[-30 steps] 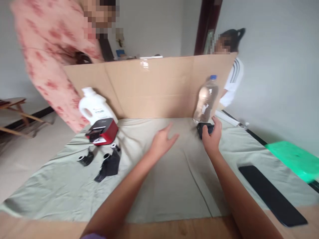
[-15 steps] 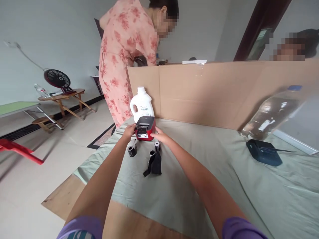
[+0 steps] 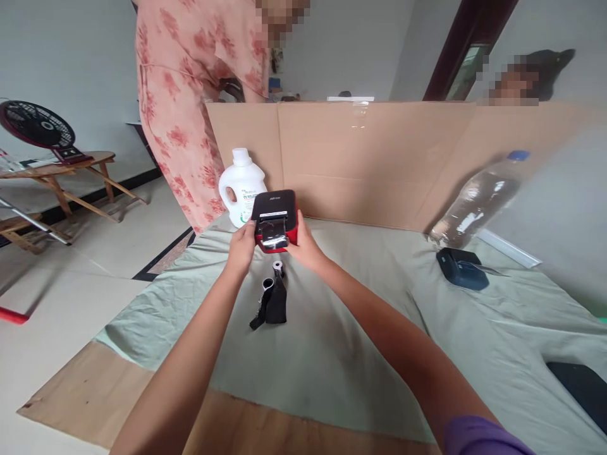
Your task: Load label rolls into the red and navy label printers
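Between my two hands is a black and red label printer (image 3: 274, 210), tilted so its top and front face me. Dark shiny film (image 3: 274, 232) hangs from its front slot. My left hand (image 3: 241, 246) is closed on the printer's left side, and my right hand (image 3: 305, 244) grips its right side. Below it, on the green cloth (image 3: 327, 354), lies a used black ribbon (image 3: 276, 303) with two white-ended cores. A white jug (image 3: 241, 180) with a handle stands just behind the printer, partly covered by it.
A cardboard panel (image 3: 351, 164) stands across the back, with a person in a pink floral outfit (image 3: 190, 82) behind its left end. At right are a large clear bottle (image 3: 478, 202), a dark blue device (image 3: 461, 268) and a black object (image 3: 581, 387). Bare wood (image 3: 90, 385) edges the cloth.
Both hands have lifted the printer and tipped it toward me. The view has turned right. A small black roll that lay left of the ribbon no longer shows.
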Motion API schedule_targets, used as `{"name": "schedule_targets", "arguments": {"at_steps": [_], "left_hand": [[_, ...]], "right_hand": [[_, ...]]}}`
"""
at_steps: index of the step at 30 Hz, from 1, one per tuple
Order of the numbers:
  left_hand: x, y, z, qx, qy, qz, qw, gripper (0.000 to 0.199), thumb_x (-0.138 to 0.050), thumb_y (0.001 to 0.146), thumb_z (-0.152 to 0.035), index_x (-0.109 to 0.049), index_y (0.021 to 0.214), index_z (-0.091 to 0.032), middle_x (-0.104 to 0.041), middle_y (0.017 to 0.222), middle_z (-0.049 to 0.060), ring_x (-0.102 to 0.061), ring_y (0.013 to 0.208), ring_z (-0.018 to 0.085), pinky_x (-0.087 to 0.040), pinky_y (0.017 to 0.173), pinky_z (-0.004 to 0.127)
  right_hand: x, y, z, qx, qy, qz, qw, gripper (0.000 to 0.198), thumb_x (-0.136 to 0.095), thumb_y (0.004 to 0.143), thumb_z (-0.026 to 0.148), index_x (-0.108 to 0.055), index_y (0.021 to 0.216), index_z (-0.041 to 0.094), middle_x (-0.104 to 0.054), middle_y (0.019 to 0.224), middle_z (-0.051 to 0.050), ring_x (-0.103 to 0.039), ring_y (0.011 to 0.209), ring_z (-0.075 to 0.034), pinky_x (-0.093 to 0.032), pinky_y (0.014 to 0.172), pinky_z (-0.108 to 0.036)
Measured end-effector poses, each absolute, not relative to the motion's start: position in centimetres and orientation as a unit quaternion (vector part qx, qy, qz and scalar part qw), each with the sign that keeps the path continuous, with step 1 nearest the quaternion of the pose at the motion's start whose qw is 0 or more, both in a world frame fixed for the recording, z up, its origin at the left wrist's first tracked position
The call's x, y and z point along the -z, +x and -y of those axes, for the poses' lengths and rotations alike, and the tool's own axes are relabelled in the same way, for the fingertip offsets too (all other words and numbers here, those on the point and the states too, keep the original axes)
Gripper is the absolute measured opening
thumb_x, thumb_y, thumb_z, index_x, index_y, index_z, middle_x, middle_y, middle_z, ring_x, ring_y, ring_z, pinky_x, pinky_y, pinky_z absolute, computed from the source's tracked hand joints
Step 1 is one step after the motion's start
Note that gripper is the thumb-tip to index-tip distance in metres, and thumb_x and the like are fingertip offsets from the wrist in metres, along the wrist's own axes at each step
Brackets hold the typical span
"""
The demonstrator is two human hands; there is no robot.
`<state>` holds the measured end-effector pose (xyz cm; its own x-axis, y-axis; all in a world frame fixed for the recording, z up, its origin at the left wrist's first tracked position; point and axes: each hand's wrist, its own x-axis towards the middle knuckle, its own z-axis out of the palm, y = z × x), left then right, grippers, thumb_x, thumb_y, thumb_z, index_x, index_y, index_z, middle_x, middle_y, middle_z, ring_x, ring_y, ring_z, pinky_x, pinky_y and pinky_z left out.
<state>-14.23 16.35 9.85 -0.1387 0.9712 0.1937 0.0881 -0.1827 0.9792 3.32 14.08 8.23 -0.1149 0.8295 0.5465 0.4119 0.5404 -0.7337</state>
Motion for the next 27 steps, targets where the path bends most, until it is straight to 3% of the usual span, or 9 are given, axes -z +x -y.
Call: {"name": "schedule_targets", "arguments": {"at_steps": [3,8,11,15,22,27], "left_hand": [[-10.7,-9.7,-10.5,-0.550,0.625,-0.442,0.334,0.052,-0.050,0.095,-0.057,-0.064,0.132,-0.023,-0.067,0.133,0.007,-0.051,0.137,0.028,-0.035,0.119,0.042],[-7.6,-3.5,-2.6,-0.524,0.679,-0.304,0.414,0.063,-0.034,0.101,-0.058,-0.037,0.156,-0.026,-0.036,0.162,0.002,-0.028,0.152,0.022,-0.019,0.127,0.038],[-4.7,-1.7,-0.9,-0.515,0.664,-0.262,0.474,0.065,-0.032,0.102,-0.057,-0.032,0.158,-0.025,-0.029,0.165,0.002,-0.023,0.154,0.020,-0.016,0.129,0.036],[-2.5,-0.9,-0.3,-0.504,0.639,-0.267,0.516,0.066,-0.039,0.101,-0.058,-0.036,0.157,-0.022,-0.031,0.164,0.003,-0.023,0.154,0.023,-0.015,0.129,0.037],[-1.9,-1.1,0.1,-0.491,0.642,-0.283,0.516,0.063,-0.037,0.102,-0.055,-0.034,0.157,-0.023,-0.029,0.165,0.003,-0.024,0.154,0.024,-0.015,0.130,0.042],[-1.6,-1.2,0.3,-0.479,0.651,-0.299,0.508,0.065,-0.034,0.103,-0.053,-0.030,0.159,-0.021,-0.025,0.166,0.003,-0.019,0.155,0.020,-0.013,0.130,0.037]], "right_hand": [[-9.3,7.6,-7.2,-0.178,-0.437,0.684,0.557,0.084,-0.068,0.087,0.045,-0.025,0.156,0.023,-0.051,0.148,-0.012,-0.045,0.139,-0.031,-0.034,0.119,-0.050],[-7.2,12.4,3.4,-0.134,-0.493,0.636,0.579,0.073,-0.065,0.087,0.041,-0.033,0.149,0.021,-0.054,0.142,-0.015,-0.050,0.133,-0.034,-0.041,0.114,-0.052],[-4.6,13.4,6.5,-0.104,-0.550,0.610,0.561,0.069,-0.063,0.086,0.038,-0.034,0.147,0.022,-0.054,0.140,-0.015,-0.053,0.130,-0.035,-0.042,0.112,-0.054],[-2.2,14.0,7.6,-0.060,-0.591,0.600,0.536,0.071,-0.062,0.086,0.041,-0.032,0.148,0.023,-0.055,0.139,-0.017,-0.052,0.129,-0.039,-0.042,0.108,-0.061],[-0.5,14.6,7.3,-0.053,-0.598,0.613,0.513,0.078,-0.059,0.090,0.044,-0.022,0.155,0.021,-0.049,0.145,-0.018,-0.048,0.132,-0.038,-0.041,0.109,-0.061],[-0.2,15.0,7.3,-0.051,-0.603,0.621,0.498,0.083,-0.056,0.091,0.045,-0.013,0.158,0.021,-0.049,0.145,-0.018,-0.047,0.133,-0.037,-0.039,0.110,-0.062]]}}
